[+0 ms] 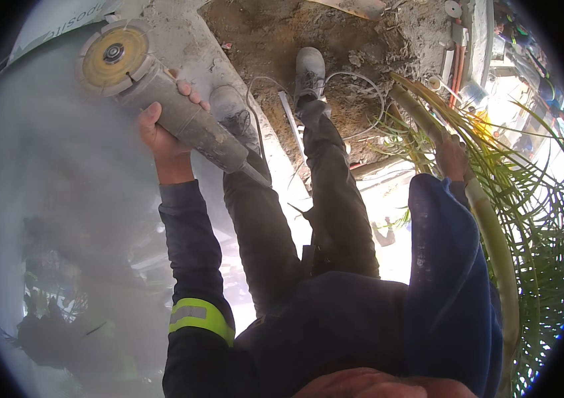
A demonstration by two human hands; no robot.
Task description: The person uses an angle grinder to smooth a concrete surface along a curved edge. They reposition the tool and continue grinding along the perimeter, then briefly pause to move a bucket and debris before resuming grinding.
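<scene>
1. While the left hand point(162, 136) is wrapped tight around the body of the angle grinder point(156, 99), the yellow cutting disc point(110, 54) sits up against the grey concrete wall point(43, 152) at the top left of the view. I'd say a one-handed hold like that is the weak point, since a grinder can kick if the disc binds.
2. Over on the other side, the right hand point(452, 158) is closed around a thick green palm stem point(494, 232), apparently for balance. It would be steadier on the tool, but only if the footing allows it.
3. Dust hangs thick around the wall, so the cut line is hard to see. Best to keep the disc square to the surface and let it do the work without forcing it.
4. Underfoot, a white cable point(355, 86) loops over the dirt ground point(335, 40) right by the grey boot point(310, 73). That looks like a trip or snag risk, so keep it behind the cut.
5. Palm fronds point(527, 199) crowd the right side.
</scene>
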